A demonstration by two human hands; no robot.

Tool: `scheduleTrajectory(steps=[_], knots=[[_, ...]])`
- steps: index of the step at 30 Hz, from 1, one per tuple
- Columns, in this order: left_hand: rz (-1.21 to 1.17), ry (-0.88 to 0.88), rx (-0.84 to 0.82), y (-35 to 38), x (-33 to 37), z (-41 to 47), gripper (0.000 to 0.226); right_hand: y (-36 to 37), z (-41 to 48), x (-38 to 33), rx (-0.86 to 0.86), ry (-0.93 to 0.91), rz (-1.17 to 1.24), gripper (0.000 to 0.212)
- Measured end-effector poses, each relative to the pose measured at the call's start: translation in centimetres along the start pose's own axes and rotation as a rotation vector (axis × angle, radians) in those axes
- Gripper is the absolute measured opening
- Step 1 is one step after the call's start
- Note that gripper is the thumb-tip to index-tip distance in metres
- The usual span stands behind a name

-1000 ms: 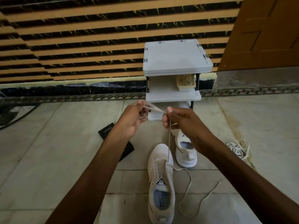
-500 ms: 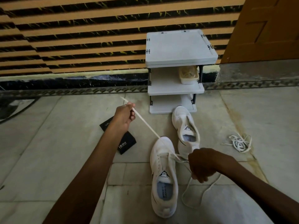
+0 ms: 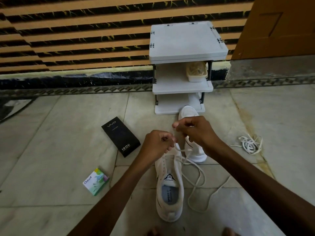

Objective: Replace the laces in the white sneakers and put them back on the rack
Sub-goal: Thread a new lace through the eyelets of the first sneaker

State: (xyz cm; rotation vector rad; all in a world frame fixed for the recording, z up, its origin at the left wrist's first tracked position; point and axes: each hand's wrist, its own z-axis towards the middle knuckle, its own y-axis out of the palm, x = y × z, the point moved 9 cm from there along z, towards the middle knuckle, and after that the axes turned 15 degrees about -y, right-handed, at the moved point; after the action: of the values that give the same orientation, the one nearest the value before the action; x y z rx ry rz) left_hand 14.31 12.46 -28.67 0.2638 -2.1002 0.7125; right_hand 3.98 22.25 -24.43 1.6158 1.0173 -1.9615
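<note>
A white sneaker (image 3: 169, 189) lies on the floor tiles with its heel toward me, and a cream lace (image 3: 196, 181) is threaded through its front eyelets. My left hand (image 3: 156, 145) pinches one lace end just above the toe. My right hand (image 3: 196, 132) is raised a little higher and pinches the other part of the lace. Loose lace loops trail on the floor to the sneaker's right. The second white sneaker (image 3: 192, 150) lies beyond, mostly hidden by my right hand. A white three-shelf rack (image 3: 184, 86) stands against the wall.
A tangle of white old laces (image 3: 249, 144) lies on the floor at right. A black phone box (image 3: 121, 136) and a small green-white carton (image 3: 96, 181) lie at left. A plastic tub (image 3: 196, 72) sits on the rack's middle shelf. A wooden door (image 3: 279, 26) is at right.
My left hand came down and right from its outstretched pull. My right hand rose from the floor beside the sneaker. Both now meet over the toe, holding the lace.
</note>
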Motion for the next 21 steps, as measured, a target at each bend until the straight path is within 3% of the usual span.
scheduleTrajectory(steps=[8, 13, 17, 21], knots=[[-0.023, -0.024, -0.014, 1.1, -0.8, 0.0, 0.014, 0.3, -0.2, 1.8, 0.017, 0.0, -0.094, 0.007], [0.078, -0.076, 0.032, -0.1, -2.8, 0.5, 0.011, 0.8, -0.9, 2.6, 0.062, 0.053, 0.136, 0.015], [0.407, -0.196, 0.114, -1.0, -6.9, 0.2, 0.017, 3.1, -2.4, 4.1, -0.227, -0.013, -0.254, 0.017], [0.478, -0.255, 0.092, 0.4, -8.6, -0.6, 0.032, 5.3, -3.4, 6.4, -0.39, -0.031, -0.472, 0.021]])
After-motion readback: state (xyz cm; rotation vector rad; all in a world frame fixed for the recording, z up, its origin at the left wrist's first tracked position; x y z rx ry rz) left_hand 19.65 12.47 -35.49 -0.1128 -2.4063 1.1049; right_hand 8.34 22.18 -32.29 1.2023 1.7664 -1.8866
